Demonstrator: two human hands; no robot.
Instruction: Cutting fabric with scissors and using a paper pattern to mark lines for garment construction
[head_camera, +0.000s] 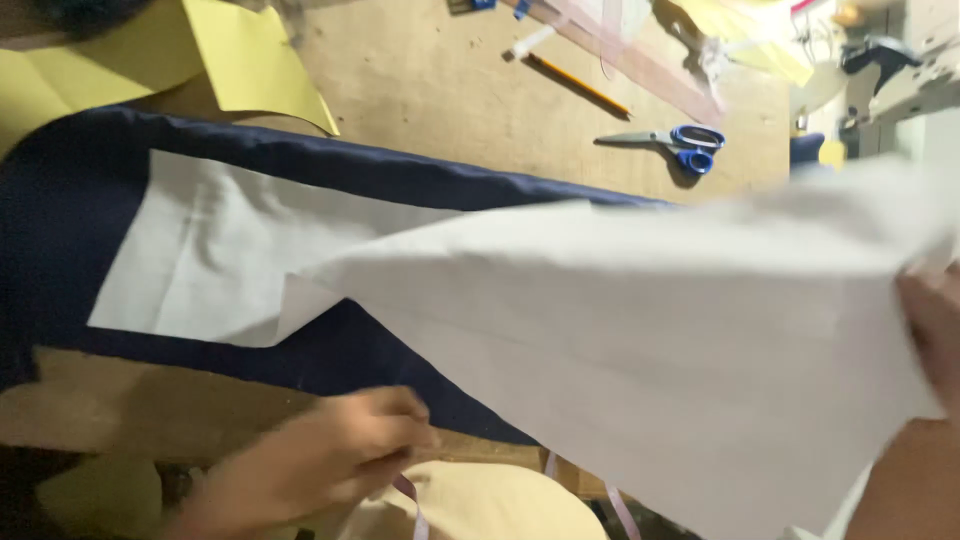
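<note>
A large white sheet (620, 330) of thin interfacing, lifted and slanting from nine o'clock up toward three o'clock, partly covers the navy blue fabric (300, 165) spread flat beneath it

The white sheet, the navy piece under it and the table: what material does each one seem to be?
White sheet: probably thin paper or stiff interfacing, matte, holding flat planes and sharp edges where the right hand lifts it. Navy piece: woven fabric, matte, with a soft rolled edge. Table: bare plywood or board, unvarnished, scuffed tan surface.
</note>
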